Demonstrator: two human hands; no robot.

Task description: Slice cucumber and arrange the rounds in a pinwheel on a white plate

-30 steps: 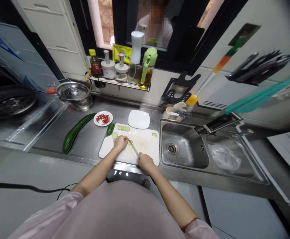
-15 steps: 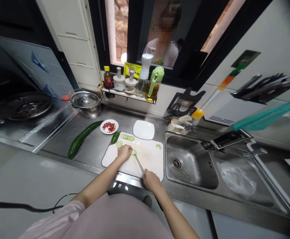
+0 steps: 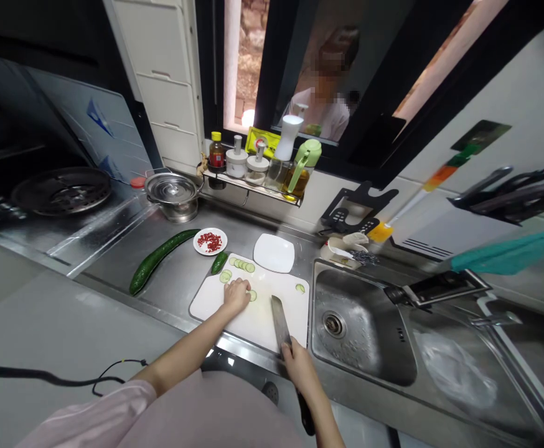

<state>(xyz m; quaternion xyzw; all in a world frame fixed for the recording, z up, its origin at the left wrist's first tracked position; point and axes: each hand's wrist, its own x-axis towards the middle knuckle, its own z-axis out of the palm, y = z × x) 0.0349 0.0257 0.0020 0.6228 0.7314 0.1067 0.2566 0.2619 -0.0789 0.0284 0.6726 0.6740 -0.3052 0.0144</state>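
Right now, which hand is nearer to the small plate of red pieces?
Left. The left hand is over the left half of the cutting board, nearer you than the small plate; the right hand grips the knife by the board's near right corner.

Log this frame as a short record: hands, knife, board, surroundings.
left_hand: left hand low over board, fingertips by a lone green-edged slice; grip unclear
right_hand: right hand grips knife
blade: apart from the slices
other_slices: row along far edge; group near far left corner; more at right
left_of_board: long green vegetable, dish of red pieces
beyond_board: white plate
right_of_board: sink
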